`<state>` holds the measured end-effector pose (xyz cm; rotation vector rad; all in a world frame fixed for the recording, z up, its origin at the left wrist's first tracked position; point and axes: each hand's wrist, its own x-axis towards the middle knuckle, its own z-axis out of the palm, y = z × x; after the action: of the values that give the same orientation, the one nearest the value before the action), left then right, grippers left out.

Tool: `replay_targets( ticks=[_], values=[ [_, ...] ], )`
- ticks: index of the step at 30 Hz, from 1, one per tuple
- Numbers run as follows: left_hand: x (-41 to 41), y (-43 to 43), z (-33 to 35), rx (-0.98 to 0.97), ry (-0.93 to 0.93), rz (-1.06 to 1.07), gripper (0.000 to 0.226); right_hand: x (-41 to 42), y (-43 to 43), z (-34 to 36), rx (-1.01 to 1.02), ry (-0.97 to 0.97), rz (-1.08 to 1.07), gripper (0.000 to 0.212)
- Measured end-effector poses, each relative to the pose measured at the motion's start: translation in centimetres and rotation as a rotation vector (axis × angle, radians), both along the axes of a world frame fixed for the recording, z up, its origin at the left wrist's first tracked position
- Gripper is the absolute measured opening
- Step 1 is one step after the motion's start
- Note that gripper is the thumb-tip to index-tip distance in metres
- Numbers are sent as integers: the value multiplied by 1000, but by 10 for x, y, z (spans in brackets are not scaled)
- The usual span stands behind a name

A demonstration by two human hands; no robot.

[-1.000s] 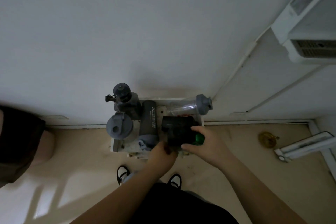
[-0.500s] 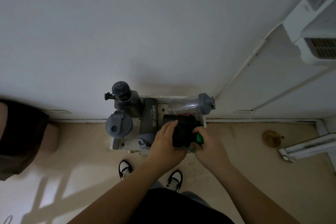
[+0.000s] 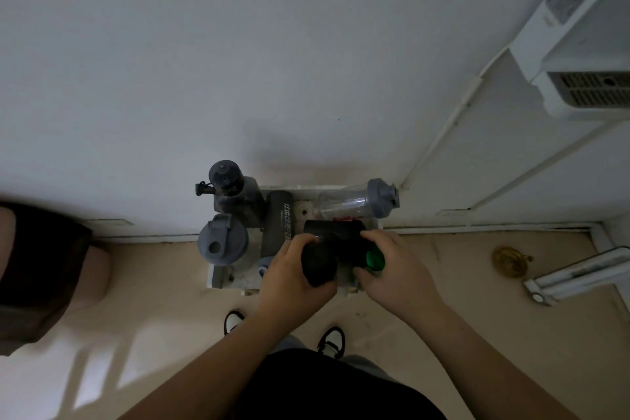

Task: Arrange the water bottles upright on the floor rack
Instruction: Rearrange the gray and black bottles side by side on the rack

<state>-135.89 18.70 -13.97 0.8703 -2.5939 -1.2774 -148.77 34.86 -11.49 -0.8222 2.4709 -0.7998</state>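
Observation:
A white floor rack sits against the wall. Two grey-lidded bottles stand upright on its left, one at the back and one at the front. A dark grey bottle lies flat beside them. Along the back right lies a clear bottle with a grey lid. My left hand is shut on a black bottle whose rounded end faces me. My right hand grips a dark bottle with a green cap. I cannot tell where one dark body ends and the other begins.
Another person's leg in dark shorts is at the left edge. A brass floor drain and a white rail piece lie on the floor to the right. My shoes stand just before the rack. A white unit hangs on the wall, upper right.
My left hand moved from the rack's front onto the black bottle and closed around it, turning its end toward me. My right hand stayed at the green cap.

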Motion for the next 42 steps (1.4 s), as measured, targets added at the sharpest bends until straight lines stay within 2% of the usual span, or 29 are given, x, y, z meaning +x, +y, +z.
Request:
replay_targets(
  ticks=[4, 6, 7, 9, 13, 15, 18, 19, 22, 24, 26, 29, 32, 33, 36, 37, 38, 40, 41, 42],
  values=[
    [26, -10, 15, -12, 12, 70, 62, 14, -28, 31, -254, 166, 25, 33],
    [38, -16, 16, -34, 26, 125, 58, 28, -50, 43, -348, 106, 17, 21],
    [44, -20, 16, -39, 30, 156, 56, 36, -62, 46, -371, -1, -2, 17],
    [55, -28, 17, -42, 16, 209, 53, 51, -84, 45, -316, -333, -78, 15],
    [74, -43, 18, -45, -42, 312, 51, 70, -119, 3, 40, -921, -455, 27],
    [80, -50, 19, -39, -80, 337, 52, 74, -132, -26, 80, -1100, -636, 37],
    [84, -61, 22, -7, -140, 327, 55, 77, -145, -65, 39, -1216, -735, 64],
    [85, -65, 23, 6, -155, 318, 56, 78, -148, -77, 21, -1229, -740, 76],
    [91, -79, 26, 34, -182, 300, 58, 79, -158, -138, 27, -1222, -769, 133],
    [95, -90, 29, 53, -202, 282, 61, 77, -164, -182, -8, -1240, -773, 145],
    [100, -101, 30, 56, -224, 242, 66, 84, -176, -151, -20, -1258, -741, 149],
    [106, -115, 32, 41, -235, 173, 69, 92, -186, -126, -67, -1243, -744, 128],
    [111, -126, 33, 24, -250, 107, 66, 101, -191, -108, -175, -1089, -829, 116],
    [113, -130, 33, 27, -258, 88, 65, 103, -190, -111, -190, -1024, -875, 114],
    [120, -139, 35, 36, -258, 42, 65, 105, -184, -135, -160, -918, -928, 129],
    [122, -142, 36, 34, -255, 25, 64, 106, -181, -138, -155, -893, -916, 123],
    [123, -144, 38, 26, -251, 10, 64, 108, -180, -118, -151, -870, -895, 108],
    [122, -149, 43, 4, -241, -12, 64, 114, -176, -62, -111, -794, -857, 62],
    [121, -150, 46, -6, -240, -26, 64, 116, -173, -45, -87, -746, -833, 56],
    [118, -150, 51, -14, -241, -46, 64, 116, -167, -31, -69, -704, -809, 63]
  ],
)
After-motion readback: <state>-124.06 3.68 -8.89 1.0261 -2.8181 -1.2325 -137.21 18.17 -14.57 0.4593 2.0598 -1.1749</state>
